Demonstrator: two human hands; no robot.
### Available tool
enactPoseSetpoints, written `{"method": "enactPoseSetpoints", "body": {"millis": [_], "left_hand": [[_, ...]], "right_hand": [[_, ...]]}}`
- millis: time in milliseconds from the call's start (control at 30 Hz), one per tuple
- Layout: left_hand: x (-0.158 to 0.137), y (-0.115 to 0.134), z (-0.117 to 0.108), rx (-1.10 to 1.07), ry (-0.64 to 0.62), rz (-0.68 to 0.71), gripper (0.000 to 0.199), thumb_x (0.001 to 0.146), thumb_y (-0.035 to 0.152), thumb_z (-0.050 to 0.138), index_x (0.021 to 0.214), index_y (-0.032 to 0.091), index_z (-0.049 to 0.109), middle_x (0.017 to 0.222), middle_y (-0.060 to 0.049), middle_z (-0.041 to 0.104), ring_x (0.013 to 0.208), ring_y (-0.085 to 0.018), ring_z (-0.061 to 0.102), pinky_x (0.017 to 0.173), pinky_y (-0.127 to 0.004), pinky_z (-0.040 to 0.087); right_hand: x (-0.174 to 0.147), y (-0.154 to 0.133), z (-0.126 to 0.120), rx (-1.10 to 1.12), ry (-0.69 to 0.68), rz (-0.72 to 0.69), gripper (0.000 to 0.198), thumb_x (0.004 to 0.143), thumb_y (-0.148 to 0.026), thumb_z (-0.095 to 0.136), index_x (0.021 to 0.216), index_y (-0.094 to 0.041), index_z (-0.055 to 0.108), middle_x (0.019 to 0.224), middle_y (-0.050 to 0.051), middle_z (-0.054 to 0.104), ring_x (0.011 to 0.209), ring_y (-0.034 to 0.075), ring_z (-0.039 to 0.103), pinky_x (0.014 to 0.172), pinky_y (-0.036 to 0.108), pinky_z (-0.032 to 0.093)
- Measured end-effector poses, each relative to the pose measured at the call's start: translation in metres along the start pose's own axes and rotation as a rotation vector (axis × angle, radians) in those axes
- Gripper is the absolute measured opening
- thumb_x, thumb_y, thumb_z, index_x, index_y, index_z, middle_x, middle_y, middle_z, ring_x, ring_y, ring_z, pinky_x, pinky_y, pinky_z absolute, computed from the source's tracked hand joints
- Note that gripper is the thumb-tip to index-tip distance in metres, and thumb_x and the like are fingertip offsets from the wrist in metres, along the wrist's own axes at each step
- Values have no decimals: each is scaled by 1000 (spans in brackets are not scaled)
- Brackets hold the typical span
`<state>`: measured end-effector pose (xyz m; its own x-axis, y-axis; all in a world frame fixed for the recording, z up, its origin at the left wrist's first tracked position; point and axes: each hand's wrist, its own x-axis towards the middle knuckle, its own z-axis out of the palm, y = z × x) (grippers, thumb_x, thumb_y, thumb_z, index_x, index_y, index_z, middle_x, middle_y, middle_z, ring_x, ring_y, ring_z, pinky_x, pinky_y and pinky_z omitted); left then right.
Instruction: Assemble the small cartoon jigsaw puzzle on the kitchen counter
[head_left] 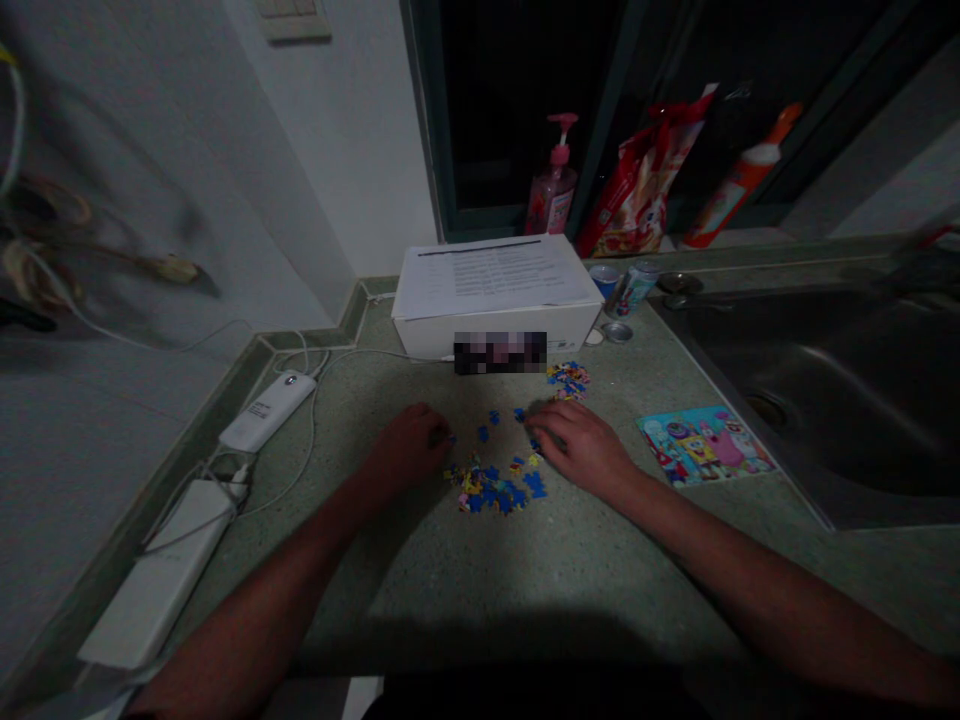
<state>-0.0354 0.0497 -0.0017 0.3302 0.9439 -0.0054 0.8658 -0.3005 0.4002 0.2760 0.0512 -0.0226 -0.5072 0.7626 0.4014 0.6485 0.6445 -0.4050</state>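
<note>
Blue jigsaw puzzle pieces (495, 492), some with yellow and pink print, lie in a loose pile on the counter between my hands. My left hand (416, 442) is at the pile's left, fingers curled together; a small bit of blue shows at the fingertips, apparently a puzzle piece (452, 438). On the other side, my right hand (581, 443) rests palm down with its fingers apart, its tips close to a single blue piece (520, 414). A few more loose pieces (483, 433) are spread between the hands. Behind my right hand sits a second small heap of pieces (570, 378).
A cartoon picture card (705, 445) lies right, beside the sink (825, 400). Behind stands a white box (495, 290) with a printed sheet on top and a blurred-out dark device (500, 352) in front. Cans (636, 288) are nearby. Power strips (161, 570) and cables run along the left.
</note>
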Motion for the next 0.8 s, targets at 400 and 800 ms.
{"method": "enactPoseSetpoints", "body": {"millis": [400,800], "left_hand": [[-6,29,5,-63,-57,102,13,93,22,66,96,21,78,98,-9,72,94,-25,68,88,-39,54],[-10,35,18,-59,-68,147,20,95,18,59,93,23,78,92,-8,71,88,-24,67,81,-39,54]], "right_hand": [[1,-36,11,43,-129,-116,16,102,-23,61,105,-21,77,101,9,73,97,26,66,88,44,56],[5,-52,19,-44,-265,-88,14,95,-29,76,106,-21,76,104,9,71,103,28,65,92,45,55]]}}
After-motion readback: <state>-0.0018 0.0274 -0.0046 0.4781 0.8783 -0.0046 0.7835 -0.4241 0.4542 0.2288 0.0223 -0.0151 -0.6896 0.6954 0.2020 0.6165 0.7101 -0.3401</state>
